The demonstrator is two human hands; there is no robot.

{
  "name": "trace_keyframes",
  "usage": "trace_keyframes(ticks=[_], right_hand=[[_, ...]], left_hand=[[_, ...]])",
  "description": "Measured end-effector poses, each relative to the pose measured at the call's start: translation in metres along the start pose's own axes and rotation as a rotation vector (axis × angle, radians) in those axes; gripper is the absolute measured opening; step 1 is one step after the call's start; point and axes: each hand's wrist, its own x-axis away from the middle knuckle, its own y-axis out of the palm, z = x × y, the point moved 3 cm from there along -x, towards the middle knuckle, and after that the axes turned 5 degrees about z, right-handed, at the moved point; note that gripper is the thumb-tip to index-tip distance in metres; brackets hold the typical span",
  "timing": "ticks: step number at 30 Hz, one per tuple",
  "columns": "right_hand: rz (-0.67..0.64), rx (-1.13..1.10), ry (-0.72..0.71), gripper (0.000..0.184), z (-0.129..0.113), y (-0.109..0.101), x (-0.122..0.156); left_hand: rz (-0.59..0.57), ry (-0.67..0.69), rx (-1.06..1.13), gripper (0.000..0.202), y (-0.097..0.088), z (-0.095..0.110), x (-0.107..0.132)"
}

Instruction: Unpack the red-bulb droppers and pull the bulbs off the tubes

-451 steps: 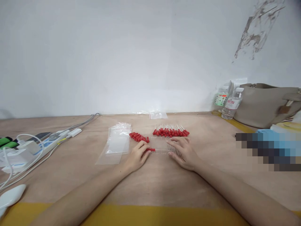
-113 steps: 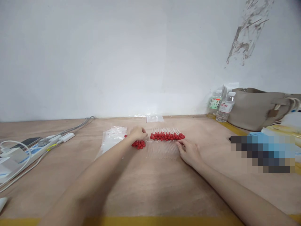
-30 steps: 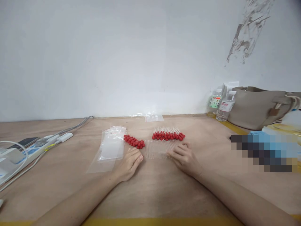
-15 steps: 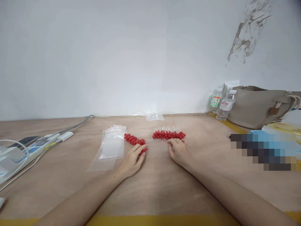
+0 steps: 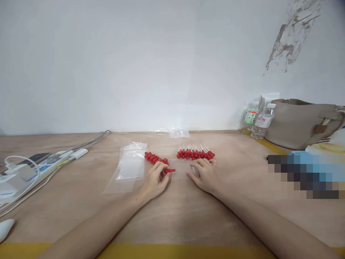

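My left hand (image 5: 155, 178) pinches a red rubber bulb (image 5: 170, 171) at the left end of a row of clear glass tubes (image 5: 181, 168) lying on the wooden table. My right hand (image 5: 204, 175) rests with fingers spread flat on the right part of that row. A loose pile of red bulbs (image 5: 154, 158) lies just behind my left hand. Behind the tubes sits a row of droppers with red bulbs fitted (image 5: 195, 153).
Clear plastic bags (image 5: 129, 166) lie left of the bulbs, and a small bag (image 5: 179, 133) sits by the wall. A power strip with cables (image 5: 40, 165) is at far left. Two water bottles (image 5: 259, 117) and a beige bag (image 5: 302, 121) stand at right.
My left hand picked a red bulb from the pile and brought it to the left end of the glass tubes. My right hand slid slightly left along the tube row.
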Motion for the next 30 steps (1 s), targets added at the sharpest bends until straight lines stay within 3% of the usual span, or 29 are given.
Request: trace_keyframes(ticks=[4,7,10,14,17,19,23,26,30], right_hand=[[-0.008,-0.142,0.006,0.020,-0.009,-0.009,-0.002],[-0.072,-0.260,-0.080,0.022,-0.014,-0.012,0.000],[-0.090,-0.266,-0.133,0.018,-0.013,-0.010,0.003],[-0.103,-0.259,-0.101,0.015,-0.005,-0.011,0.003],[-0.107,-0.288,0.030,0.015,0.009,-0.018,0.000],[-0.105,-0.261,0.224,0.016,0.027,-0.023,-0.002],[-0.146,-0.076,0.603,0.014,0.066,-0.027,0.000],[-0.207,-0.021,0.700,0.013,0.080,-0.025,0.003],[-0.240,-0.011,0.717,0.012,0.082,-0.019,0.006]], left_hand=[[-0.054,0.009,0.039,0.011,0.011,0.006,-0.003],[-0.096,0.027,0.036,0.008,0.019,0.014,-0.007],[-0.090,0.048,0.021,0.007,0.025,0.021,-0.010],[-0.117,0.081,0.059,0.011,0.032,0.026,-0.014],[-0.109,0.111,-0.004,0.015,0.031,0.027,-0.026],[-0.111,0.082,-0.132,0.014,0.030,0.023,-0.040],[-0.204,-0.118,-0.444,0.014,0.037,0.000,-0.074],[-0.240,-0.222,-0.494,0.020,0.047,-0.018,-0.094],[-0.277,-0.300,-0.493,0.028,0.057,-0.030,-0.105]])
